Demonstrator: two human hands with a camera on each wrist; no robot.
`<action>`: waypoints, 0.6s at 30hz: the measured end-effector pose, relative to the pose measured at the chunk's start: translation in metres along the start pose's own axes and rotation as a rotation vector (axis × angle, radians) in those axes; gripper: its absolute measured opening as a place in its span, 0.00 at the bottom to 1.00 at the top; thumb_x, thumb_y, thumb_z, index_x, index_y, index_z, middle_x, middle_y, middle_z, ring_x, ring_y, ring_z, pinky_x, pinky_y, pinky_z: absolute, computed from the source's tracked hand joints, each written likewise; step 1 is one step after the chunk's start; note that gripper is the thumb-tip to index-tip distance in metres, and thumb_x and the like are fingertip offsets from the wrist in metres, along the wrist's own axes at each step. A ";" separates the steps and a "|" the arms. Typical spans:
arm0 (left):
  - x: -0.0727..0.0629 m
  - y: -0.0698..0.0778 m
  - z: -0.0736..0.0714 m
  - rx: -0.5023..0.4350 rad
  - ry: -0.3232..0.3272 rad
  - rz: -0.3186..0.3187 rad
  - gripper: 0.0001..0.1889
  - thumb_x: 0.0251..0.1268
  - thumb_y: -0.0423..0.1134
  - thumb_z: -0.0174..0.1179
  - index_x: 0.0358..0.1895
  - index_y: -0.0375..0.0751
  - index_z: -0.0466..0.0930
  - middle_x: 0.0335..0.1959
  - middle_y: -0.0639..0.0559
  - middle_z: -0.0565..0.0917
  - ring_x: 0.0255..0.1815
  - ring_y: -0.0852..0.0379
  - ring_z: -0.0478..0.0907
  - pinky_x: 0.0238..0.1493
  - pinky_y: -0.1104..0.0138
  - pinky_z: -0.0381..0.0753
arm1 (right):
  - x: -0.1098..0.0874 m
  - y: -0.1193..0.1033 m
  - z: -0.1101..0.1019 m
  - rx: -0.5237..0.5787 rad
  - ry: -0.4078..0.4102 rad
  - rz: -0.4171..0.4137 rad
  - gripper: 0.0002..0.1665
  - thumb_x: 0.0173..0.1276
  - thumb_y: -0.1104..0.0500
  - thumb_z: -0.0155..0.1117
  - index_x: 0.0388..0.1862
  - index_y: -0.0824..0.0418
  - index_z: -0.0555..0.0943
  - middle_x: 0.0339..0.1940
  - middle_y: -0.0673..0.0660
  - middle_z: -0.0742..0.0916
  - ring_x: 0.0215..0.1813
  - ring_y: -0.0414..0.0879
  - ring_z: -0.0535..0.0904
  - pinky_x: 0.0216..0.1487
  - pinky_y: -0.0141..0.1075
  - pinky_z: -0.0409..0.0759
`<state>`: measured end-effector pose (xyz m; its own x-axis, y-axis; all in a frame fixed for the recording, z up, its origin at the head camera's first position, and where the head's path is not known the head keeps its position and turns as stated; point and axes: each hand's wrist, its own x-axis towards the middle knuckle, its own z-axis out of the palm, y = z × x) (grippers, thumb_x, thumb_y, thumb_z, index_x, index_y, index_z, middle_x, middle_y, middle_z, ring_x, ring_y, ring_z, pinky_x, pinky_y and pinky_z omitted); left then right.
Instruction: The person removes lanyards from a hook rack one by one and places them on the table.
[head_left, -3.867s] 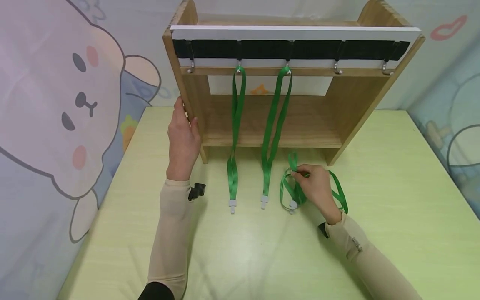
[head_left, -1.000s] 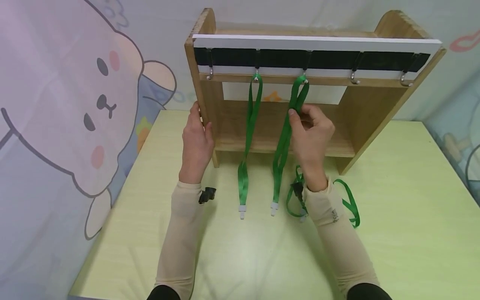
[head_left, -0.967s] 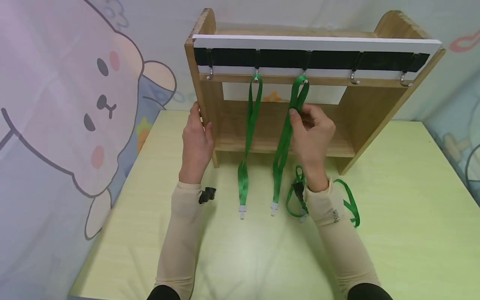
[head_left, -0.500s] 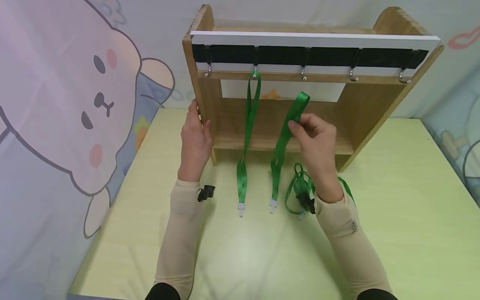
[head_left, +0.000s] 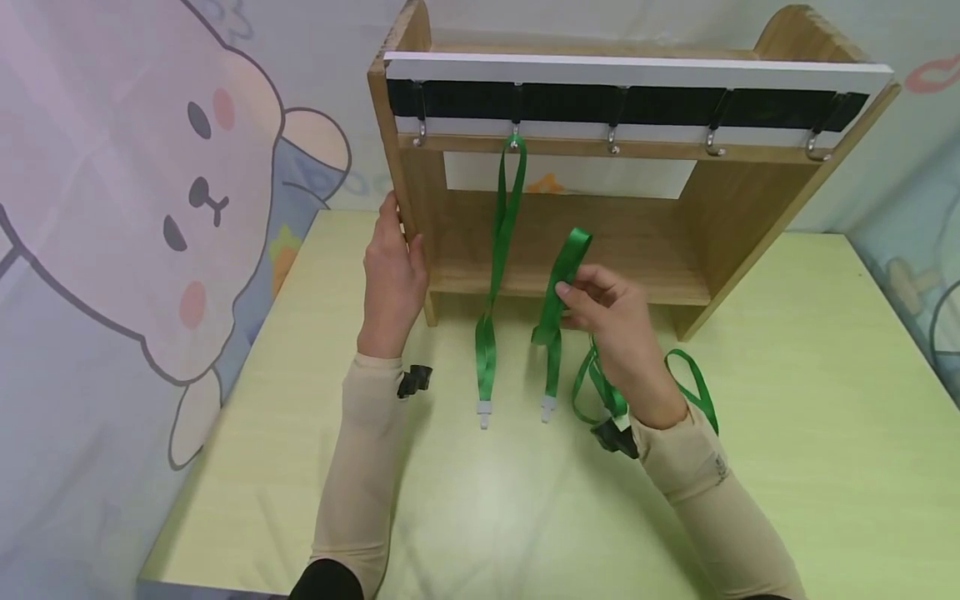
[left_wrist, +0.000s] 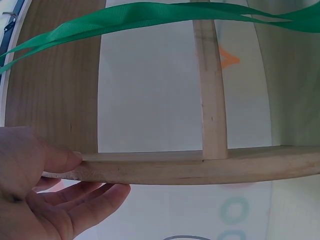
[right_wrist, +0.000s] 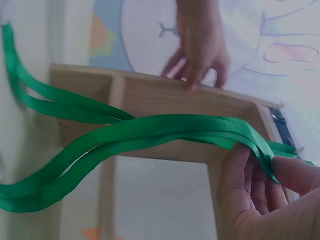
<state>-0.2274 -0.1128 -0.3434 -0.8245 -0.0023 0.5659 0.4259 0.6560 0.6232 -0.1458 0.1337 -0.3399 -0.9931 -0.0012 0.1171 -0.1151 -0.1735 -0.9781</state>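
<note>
Hands, two. Right hand (head_left: 618, 325): thumb and fingers closed in a pinch on a green lanyard (head_left: 572, 257), its loop clear of the hooks (head_left: 612, 140), in front of the wooden rack (head_left: 772, 200); white clip (head_left: 548, 407) below, bench contact not certain. Left hand (head_left: 392, 287): gripping the left panel (left_wrist: 150, 171), thumb inside, fingers outside. Beyond: second lanyard (head_left: 498, 260), hanging from the second hook from left (head_left: 515, 130); further green ribbon (head_left: 615, 402), count uncertain, on the bench (head_left: 480, 500). Step in hand, by judgement: handling one lanyard off-hook. Next move, likewise: sustained pinch, rack steadied, ribbon untangled.
</note>
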 end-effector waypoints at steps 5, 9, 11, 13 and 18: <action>0.001 -0.002 0.000 0.002 0.007 0.012 0.27 0.74 0.23 0.52 0.73 0.25 0.56 0.64 0.28 0.72 0.64 0.34 0.74 0.59 0.47 0.80 | -0.004 0.013 0.001 -0.054 -0.032 0.068 0.08 0.73 0.68 0.63 0.45 0.58 0.86 0.35 0.48 0.88 0.38 0.42 0.84 0.39 0.38 0.87; 0.001 -0.002 0.000 0.009 0.000 0.004 0.27 0.74 0.23 0.52 0.73 0.25 0.56 0.64 0.28 0.71 0.64 0.34 0.74 0.59 0.47 0.79 | -0.006 0.022 0.001 -0.101 -0.041 0.078 0.09 0.73 0.68 0.63 0.49 0.65 0.84 0.36 0.47 0.89 0.39 0.43 0.84 0.40 0.41 0.88; 0.001 -0.002 0.000 0.011 -0.002 0.001 0.27 0.75 0.23 0.51 0.73 0.25 0.56 0.64 0.27 0.71 0.64 0.34 0.74 0.59 0.47 0.80 | -0.006 0.024 0.000 -0.100 -0.039 0.075 0.09 0.72 0.68 0.63 0.49 0.67 0.84 0.35 0.47 0.89 0.39 0.42 0.84 0.39 0.41 0.88; 0.001 -0.001 0.000 0.013 -0.001 -0.004 0.27 0.75 0.23 0.51 0.73 0.25 0.56 0.64 0.27 0.72 0.64 0.34 0.74 0.59 0.47 0.80 | -0.006 0.026 0.000 -0.101 -0.037 0.068 0.10 0.72 0.69 0.63 0.50 0.70 0.83 0.36 0.47 0.89 0.39 0.42 0.85 0.37 0.40 0.88; 0.000 0.001 0.000 0.009 -0.013 -0.030 0.28 0.75 0.24 0.52 0.74 0.26 0.56 0.65 0.28 0.71 0.65 0.35 0.74 0.59 0.48 0.80 | -0.006 0.033 -0.003 -0.207 -0.015 0.048 0.13 0.72 0.69 0.63 0.52 0.75 0.82 0.37 0.51 0.89 0.39 0.42 0.86 0.34 0.39 0.88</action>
<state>-0.2269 -0.1127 -0.3430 -0.8418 -0.0119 0.5397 0.3977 0.6623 0.6350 -0.1437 0.1313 -0.3732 -0.9973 -0.0195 0.0702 -0.0709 0.0328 -0.9969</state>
